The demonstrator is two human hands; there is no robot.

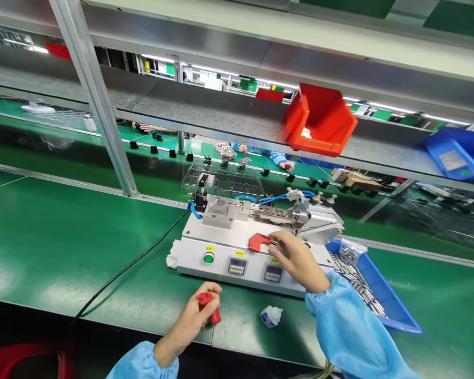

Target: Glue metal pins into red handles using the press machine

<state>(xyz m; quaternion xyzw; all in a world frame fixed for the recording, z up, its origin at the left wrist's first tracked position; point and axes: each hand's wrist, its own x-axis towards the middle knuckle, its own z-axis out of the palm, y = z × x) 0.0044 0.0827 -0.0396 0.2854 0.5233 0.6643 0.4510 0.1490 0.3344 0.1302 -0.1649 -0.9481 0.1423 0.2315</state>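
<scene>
In my left hand (201, 310), closed near the front edge of the bench, is a small red plastic piece (214, 315), partly covered by the fingers. My right hand (296, 258) reaches over the front of a white bench-top machine (197, 237). Its thumb and fingers pinch at the right end of a red angular plastic piece (258, 242); a thin metallic bit shows between the fingertips. Along the machine's top runs a metal clamp-like mechanism (274, 213) with blue air tubes. A green button (209, 258) and two small counters sit on the front panel.
Right of the machine, a blue tray (395, 305) holds many metal pins. A small white bottle (272, 316) lies in front. A black cable (130, 266) crosses the bench. Overhead, a shelf carries a red bin (319, 126) and a blue bin (458, 155). Other people's hands work beyond.
</scene>
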